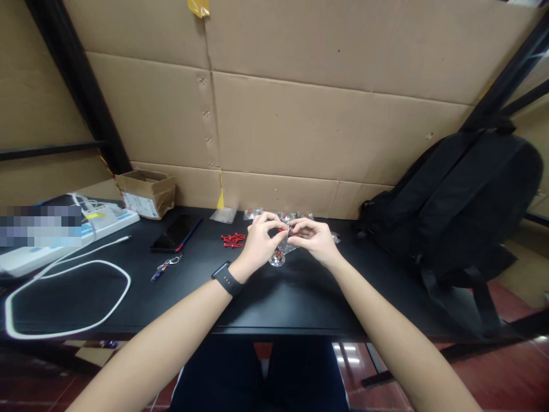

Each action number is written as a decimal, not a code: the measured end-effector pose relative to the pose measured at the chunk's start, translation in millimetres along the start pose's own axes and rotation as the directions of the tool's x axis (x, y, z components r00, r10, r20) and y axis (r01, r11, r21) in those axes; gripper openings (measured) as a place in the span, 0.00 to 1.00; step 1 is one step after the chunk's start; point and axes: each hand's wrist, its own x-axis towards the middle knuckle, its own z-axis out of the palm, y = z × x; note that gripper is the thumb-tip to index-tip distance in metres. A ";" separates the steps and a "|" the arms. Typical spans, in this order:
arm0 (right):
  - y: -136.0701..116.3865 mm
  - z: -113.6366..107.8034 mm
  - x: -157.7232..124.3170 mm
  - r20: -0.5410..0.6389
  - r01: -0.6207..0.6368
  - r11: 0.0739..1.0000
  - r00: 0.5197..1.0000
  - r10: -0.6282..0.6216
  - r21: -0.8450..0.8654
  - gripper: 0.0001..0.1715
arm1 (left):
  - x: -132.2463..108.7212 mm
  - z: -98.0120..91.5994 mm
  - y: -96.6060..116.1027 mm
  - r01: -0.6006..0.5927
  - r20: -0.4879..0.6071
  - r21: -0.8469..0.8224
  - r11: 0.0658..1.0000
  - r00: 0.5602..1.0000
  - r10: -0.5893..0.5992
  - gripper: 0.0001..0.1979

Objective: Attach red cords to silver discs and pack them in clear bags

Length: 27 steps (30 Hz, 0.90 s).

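Note:
My left hand (pixel 261 239) and my right hand (pixel 316 240) meet above the black table (pixel 274 306), thumbs and fingertips pinched together. Between them is a tiny item with a bit of red, too small to name. Just below the fingers lies a round, clear, shiny piece (pixel 277 260) with red on it. A crinkled clear plastic bag (pixel 288 248) shows under the hands. Left of my left hand sits a small pile of red cord loops (pixel 233 240). Behind the hands are several clear packets (pixel 253 214) with red bits, partly hidden by my fingers.
A black phone (pixel 176 233), a keyring (pixel 166 267) and a white cable (pixel 124 269) lie to the left, near a white power strip (pixel 114 220). An open cardboard box (pixel 148 191) stands behind them. A black backpack (pixel 467 189) fills the right side. Cardboard panels (pixel 291 126) wall the back.

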 end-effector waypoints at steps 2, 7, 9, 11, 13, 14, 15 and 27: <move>-1.6 -3.5 0.3 0.018 0.018 0.999 1.000 -0.017 -0.044 0.17 | -0.1 -1.0 2.7 0.008 -0.003 -0.009 1.000 1.000 -0.008 0.05; -13.0 -8.6 -1.5 0.160 0.025 0.997 0.987 -0.013 -0.073 0.14 | 1.6 -7.1 5.0 0.007 -0.001 0.030 1.000 1.000 -0.007 0.06; -16.2 -9.1 -1.9 0.229 0.032 0.997 0.973 -0.014 -0.074 0.14 | 2.5 -8.9 3.4 -0.006 -0.013 0.065 0.998 1.000 0.007 0.05; -16.1 -8.8 -1.6 0.241 0.051 0.993 0.970 -0.024 -0.105 0.14 | 3.0 -9.5 1.6 -0.029 -0.018 0.117 0.993 0.999 0.031 0.05; -13.0 -7.6 -0.9 0.200 0.078 0.984 0.979 -0.045 -0.163 0.13 | 2.7 -9.2 0.4 -0.057 0.002 0.170 0.984 0.998 0.057 0.05; -10.9 -6.8 -0.6 0.179 0.089 0.978 0.982 -0.054 -0.190 0.12 | 2.3 -8.7 0.1 -0.071 0.018 0.190 0.979 0.997 0.069 0.05; -8.7 -5.9 -0.5 0.166 0.095 0.973 0.984 -0.060 -0.212 0.12 | 1.8 -8.0 0.0 -0.084 0.035 0.203 0.976 0.996 0.079 0.05; -13.4 -6.8 -2.1 0.274 0.204 0.905 0.956 -0.103 -0.373 0.12 | 0.2 -7.1 2.9 -0.150 0.091 0.247 0.957 0.987 0.132 0.03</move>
